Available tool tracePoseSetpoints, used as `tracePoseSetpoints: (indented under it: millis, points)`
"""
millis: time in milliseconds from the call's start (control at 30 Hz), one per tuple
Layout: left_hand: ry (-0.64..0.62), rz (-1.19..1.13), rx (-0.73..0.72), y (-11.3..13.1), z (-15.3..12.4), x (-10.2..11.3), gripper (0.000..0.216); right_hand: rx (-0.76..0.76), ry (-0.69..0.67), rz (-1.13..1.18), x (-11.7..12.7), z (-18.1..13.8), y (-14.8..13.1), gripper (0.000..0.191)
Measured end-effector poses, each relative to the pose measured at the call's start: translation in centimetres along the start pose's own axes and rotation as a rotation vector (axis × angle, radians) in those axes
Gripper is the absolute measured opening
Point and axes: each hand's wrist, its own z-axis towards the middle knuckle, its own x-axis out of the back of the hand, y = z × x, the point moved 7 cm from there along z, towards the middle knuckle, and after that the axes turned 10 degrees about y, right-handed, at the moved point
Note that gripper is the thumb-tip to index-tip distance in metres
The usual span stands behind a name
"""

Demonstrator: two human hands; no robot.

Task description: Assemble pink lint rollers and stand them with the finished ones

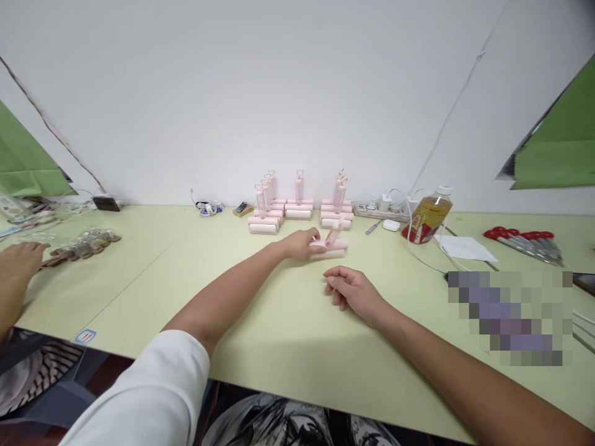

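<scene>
In the head view, my left hand (301, 243) reaches across the table, its thumb and fingers closed on the near end of a pale pink lint roller (338, 245). That roller's translucent handle tilts up to the right, slightly blurred. My right hand (357, 292) rests just in front of it, fingers loosely bent and apart, holding nothing. Behind, against the wall, more pink lint rollers stand with handles upright in groups: a left group (263, 228), a middle one (298, 214) and a right group (336, 224).
A power strip (379, 214) with plugs and cables lies right of the rollers, beside a tilted drink bottle (430, 217). Farther right are white paper (467, 248) and red-handled tools (525, 241). At left, another person's hand (21, 266) is near bagged small items (86, 243).
</scene>
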Motion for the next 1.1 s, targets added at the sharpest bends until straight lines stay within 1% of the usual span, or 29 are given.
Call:
tracePoseSetpoints:
  millis: [100,233,400,567,667,733,833,933,1000,1100]
  points:
    - [0.022,0.047,-0.056,0.7,2.6,-0.3,0.038,0.008,-0.023,-0.009,-0.2,0.0,0.0,0.025]
    - [0.116,0.152,-0.083,1.3,5.0,-0.5,0.032,0.003,-0.048,-0.036,-0.4,-0.1,0.0,0.024]
    - [0.184,0.229,-0.044,0.9,6.9,-1.0,0.027,-0.004,-0.056,-0.053,-0.4,-0.4,0.1,0.023]
    - [0.258,0.232,0.018,0.0,7.7,-1.3,0.024,-0.011,-0.069,-0.057,-0.5,-0.4,0.4,0.022]
    - [0.332,0.200,0.071,-0.3,7.3,-1.4,0.028,-0.020,-0.070,-0.060,-0.5,-0.4,0.5,0.023]
    - [0.383,0.170,0.121,-0.8,6.9,-1.1,0.034,-0.022,-0.076,-0.057,-0.5,-0.4,0.5,0.024]
    - [0.471,0.134,0.256,-2.6,6.7,0.5,0.034,-0.026,-0.081,-0.043,-0.5,-0.6,0.5,0.024]
    - [0.546,0.105,0.477,-6.0,7.1,3.0,0.039,-0.029,-0.081,-0.028,-0.5,-0.8,0.4,0.023]
    - [0.544,0.077,0.579,-8.1,7.8,4.1,0.045,-0.037,-0.082,-0.022,-0.6,-0.9,0.4,0.023]
    - [0.485,0.029,0.628,-10.0,8.8,4.5,0.048,-0.047,-0.080,-0.028,-0.6,-0.9,0.3,0.024]
